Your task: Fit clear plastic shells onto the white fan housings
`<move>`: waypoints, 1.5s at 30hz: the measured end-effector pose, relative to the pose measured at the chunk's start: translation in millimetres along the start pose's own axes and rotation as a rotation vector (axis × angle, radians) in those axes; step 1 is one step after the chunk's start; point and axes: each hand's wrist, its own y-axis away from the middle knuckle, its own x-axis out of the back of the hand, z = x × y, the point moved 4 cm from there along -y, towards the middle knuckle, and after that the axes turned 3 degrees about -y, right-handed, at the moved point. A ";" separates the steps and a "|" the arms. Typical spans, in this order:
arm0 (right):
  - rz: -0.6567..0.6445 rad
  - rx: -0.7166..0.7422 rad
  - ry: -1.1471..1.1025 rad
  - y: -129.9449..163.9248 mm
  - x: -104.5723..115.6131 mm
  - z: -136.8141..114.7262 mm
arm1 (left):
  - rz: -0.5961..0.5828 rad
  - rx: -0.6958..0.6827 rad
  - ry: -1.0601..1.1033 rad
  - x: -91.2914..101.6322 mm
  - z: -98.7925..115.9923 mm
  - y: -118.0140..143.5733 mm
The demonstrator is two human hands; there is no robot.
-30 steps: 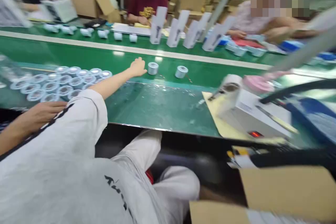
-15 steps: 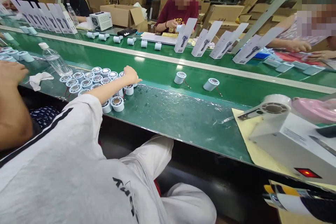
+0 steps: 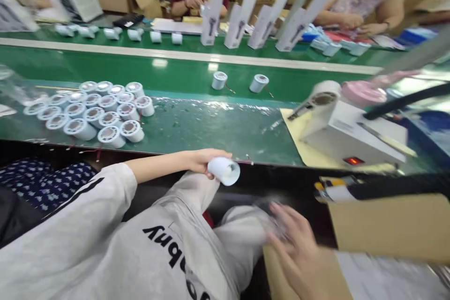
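Note:
My left hand [image 3: 201, 161] is closed around a pale blue-white cylindrical housing [image 3: 224, 171], in front of the table edge. The housing lies tilted, its open end facing right and toward me, and thin wires with a small plug show beyond it. Lower right, above my lap, my right hand [image 3: 297, 243] is smeared by motion. Between its thumb and fingers is a blurred, greyish, see-through thing [image 3: 274, 218] whose kind I cannot make out. A cluster of similar housings [image 3: 109, 135] stands on the table at left, several with wires hanging out.
Two housings [image 3: 220, 80] stand on the green conveyor belt [image 3: 183, 68]. At right is a white machine [image 3: 358, 136] with a lit red switch, a tape roll [image 3: 325, 96] beside it. A cardboard box [image 3: 390, 225] lies lower right. Co-workers sit across the belt behind upright white boxes [image 3: 211, 23].
My left hand has come back from the housing cluster, bringing one housing to the table's front edge. My right hand has entered at lower right. The view has turned rightward and down.

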 end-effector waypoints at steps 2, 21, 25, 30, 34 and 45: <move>0.036 0.068 0.103 -0.2 -12.4 -19.8 | -0.122 0.002 -0.081 -26.0 -12.3 -5.1; 0.114 -0.613 -0.670 -5.5 -33.1 -7.0 | -0.029 -0.714 -0.636 -35.6 -30.9 -5.4; 0.138 -0.586 -0.827 -4.4 -32.3 -4.2 | -0.114 -0.566 -0.479 -41.1 -28.1 1.9; 0.031 -0.298 -0.473 -1.1 -27.8 -20.0 | -0.059 -0.345 -0.267 -43.6 -27.5 11.4; 0.061 -0.260 -0.419 8.0 -26.3 -23.3 | -0.111 -0.335 -0.257 -44.6 -25.9 13.6; -0.020 -0.497 -0.739 13.2 -24.0 -21.7 | -0.203 -0.560 -0.334 -50.2 -15.3 21.7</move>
